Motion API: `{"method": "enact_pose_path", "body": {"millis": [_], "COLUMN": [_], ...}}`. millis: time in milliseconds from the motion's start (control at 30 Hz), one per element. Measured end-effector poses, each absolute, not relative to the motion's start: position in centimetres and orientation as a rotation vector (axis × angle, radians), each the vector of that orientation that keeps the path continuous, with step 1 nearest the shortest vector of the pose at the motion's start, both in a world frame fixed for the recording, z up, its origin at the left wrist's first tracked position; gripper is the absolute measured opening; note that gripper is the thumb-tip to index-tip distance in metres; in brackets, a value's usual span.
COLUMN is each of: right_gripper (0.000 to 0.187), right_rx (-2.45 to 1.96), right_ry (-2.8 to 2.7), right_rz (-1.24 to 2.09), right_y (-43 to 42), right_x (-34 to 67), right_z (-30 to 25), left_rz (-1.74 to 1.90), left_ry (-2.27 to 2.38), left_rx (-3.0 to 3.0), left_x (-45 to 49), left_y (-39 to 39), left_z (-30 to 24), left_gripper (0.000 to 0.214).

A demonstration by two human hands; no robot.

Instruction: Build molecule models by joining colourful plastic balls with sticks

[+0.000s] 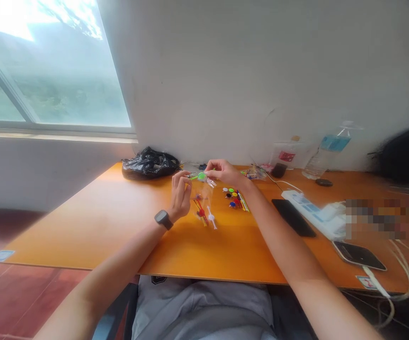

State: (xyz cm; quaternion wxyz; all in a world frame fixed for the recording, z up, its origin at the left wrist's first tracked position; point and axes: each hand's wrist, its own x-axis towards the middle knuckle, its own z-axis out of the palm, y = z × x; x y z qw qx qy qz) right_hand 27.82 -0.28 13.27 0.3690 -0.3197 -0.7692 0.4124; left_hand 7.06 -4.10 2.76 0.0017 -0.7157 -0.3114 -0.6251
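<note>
Above the table, a small bright green plastic piece (201, 176), with a round disc and a thin stick, is between my hands. My left hand (181, 194), with a dark watch (164, 219) on its wrist, pinches the stick end. The fingertips of my right hand (225, 173) are closed at the disc's right side. Just below hangs or lies some clear plastic (207, 190), its edges hard to make out. Closer to me on the table lie a red and yellow piece (200, 214) and a white piece (211, 217), both with thin sticks.
Right of my hands are several coloured discs (230, 191) and thin sticks (242, 201). A black plastic bag (150, 163) sits at the back left. A black phone (293, 217), a white power strip (314, 213), a charging phone (359, 255) and a water bottle (327, 153) stand or lie to the right.
</note>
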Motion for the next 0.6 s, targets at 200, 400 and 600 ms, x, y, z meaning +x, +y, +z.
{"method": "enact_pose_path", "body": {"millis": [200,400,600], "right_gripper": [0.010,0.011,0.020], "right_rx": [-0.812,-0.897,-0.880], "right_ry": [-2.059,-2.133,-2.252], "right_rz": [1.048,0.805,0.511], "right_y": [-0.7,-1.3,-2.5], "right_x": [28.3,28.5,27.1], "right_z": [13.9,14.9,15.2], "left_rz": [-2.055,-2.028,-2.023], "left_ry": [-0.899,-0.908,-0.968], "left_rx": [-2.281,-2.280,-2.259], "left_x": [7.3,7.4,7.5], "left_y": [-3.8,-3.9,-3.8], "left_z": [2.7,2.6,2.5], "left_gripper": [0.021,0.021,0.018]}}
